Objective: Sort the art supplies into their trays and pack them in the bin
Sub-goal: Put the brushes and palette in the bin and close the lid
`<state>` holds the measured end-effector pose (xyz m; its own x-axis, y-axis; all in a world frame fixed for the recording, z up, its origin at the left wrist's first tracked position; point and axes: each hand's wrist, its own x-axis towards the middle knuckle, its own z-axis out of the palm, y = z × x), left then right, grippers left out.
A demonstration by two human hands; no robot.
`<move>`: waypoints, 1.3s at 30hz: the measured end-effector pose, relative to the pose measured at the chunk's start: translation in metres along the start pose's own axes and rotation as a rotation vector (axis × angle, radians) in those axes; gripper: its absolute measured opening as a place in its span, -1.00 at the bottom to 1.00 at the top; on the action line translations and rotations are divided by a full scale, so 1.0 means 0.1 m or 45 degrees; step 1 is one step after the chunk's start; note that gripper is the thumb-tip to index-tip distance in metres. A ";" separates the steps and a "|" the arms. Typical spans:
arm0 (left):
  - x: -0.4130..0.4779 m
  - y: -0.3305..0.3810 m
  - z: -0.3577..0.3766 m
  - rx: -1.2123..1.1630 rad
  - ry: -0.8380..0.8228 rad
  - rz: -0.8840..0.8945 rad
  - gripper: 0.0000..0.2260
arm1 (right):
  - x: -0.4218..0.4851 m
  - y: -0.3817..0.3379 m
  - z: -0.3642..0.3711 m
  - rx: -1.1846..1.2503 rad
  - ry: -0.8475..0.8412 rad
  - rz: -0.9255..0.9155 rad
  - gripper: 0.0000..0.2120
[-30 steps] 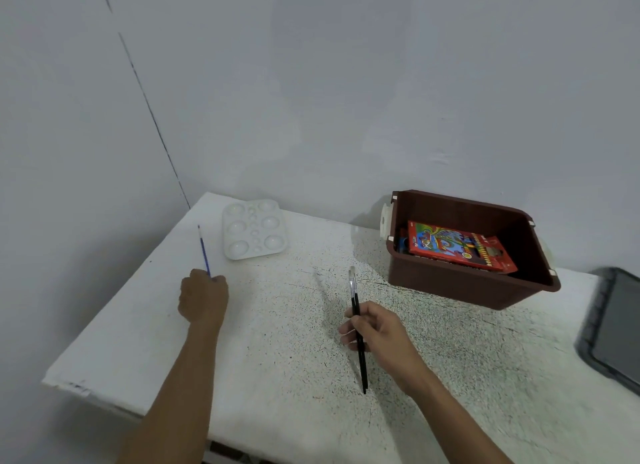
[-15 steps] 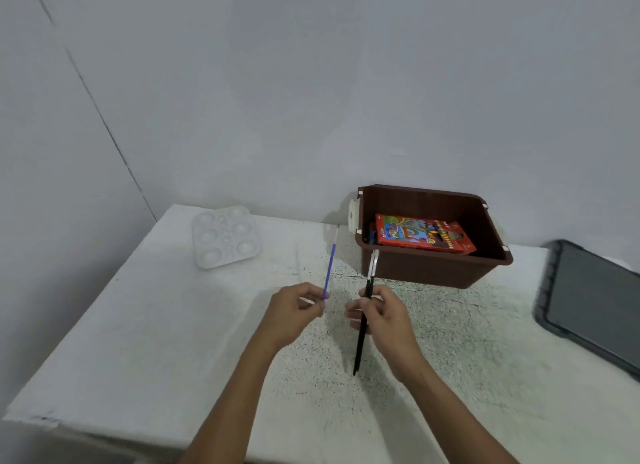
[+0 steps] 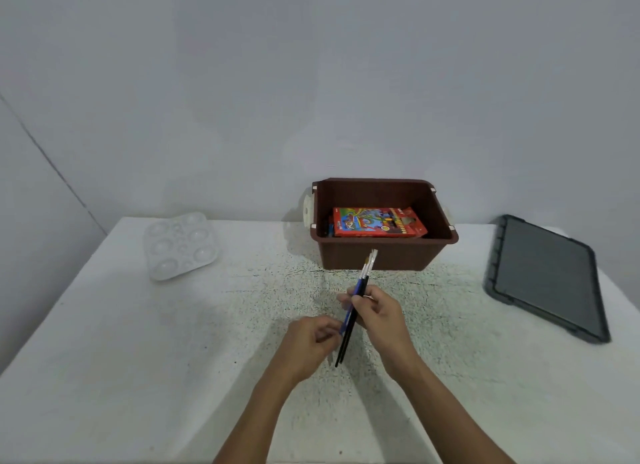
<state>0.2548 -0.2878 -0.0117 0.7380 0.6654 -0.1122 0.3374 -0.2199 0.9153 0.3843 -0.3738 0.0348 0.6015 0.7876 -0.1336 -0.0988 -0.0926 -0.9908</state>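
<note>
Both hands meet over the middle of the table around a small bundle of paintbrushes, black and blue handled, bristles pointing up toward the bin. My right hand grips the bundle near its middle. My left hand pinches the lower end of the blue brush, just below and left of the right hand. The brown bin stands behind the brushes and holds a red box of colours. A white paint palette lies at the far left of the table.
A dark grey tray or lid lies flat at the right side of the table. The white speckled table butts against grey walls at the back and left. Its front edge runs near my forearms.
My left hand carried the blue brush from the palette side to the middle and joined it to the black brush in my right hand. My view turned right, centring the bin.
</note>
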 end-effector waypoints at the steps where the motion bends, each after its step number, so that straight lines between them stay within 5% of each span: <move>1: 0.00 0.02 0.05 0.000 -0.006 0.001 -0.85 | -0.01 -0.01 -0.05 -0.001 -0.008 -0.002 -0.88; 12: 0.06 -0.01 0.49 0.058 0.108 -0.027 -0.85 | -0.07 -0.10 -0.59 -0.356 -0.003 -0.268 -0.86; 22: 0.09 0.04 0.64 0.134 0.227 -0.079 -0.87 | -0.12 0.14 -0.87 -0.580 -0.065 -0.256 -0.88; 28: 0.32 0.42 0.45 0.418 0.513 0.230 -0.82 | 0.18 -0.37 -1.14 -0.793 -0.023 -0.454 -0.91; 33: 0.75 0.81 0.09 0.911 0.671 0.560 -0.66 | 0.61 -0.71 -1.36 -1.349 0.053 -0.649 -0.90; 39: 1.10 1.03 -0.22 1.389 0.215 0.238 -0.58 | 0.95 -0.80 -1.46 -1.788 -0.016 -0.586 -0.83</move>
<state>0.3577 -0.2210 0.0785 0.7696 0.6269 0.1214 0.6228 -0.7789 0.0738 0.5655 -0.3805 0.0979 0.3590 0.9150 0.1840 0.9298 -0.3336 -0.1554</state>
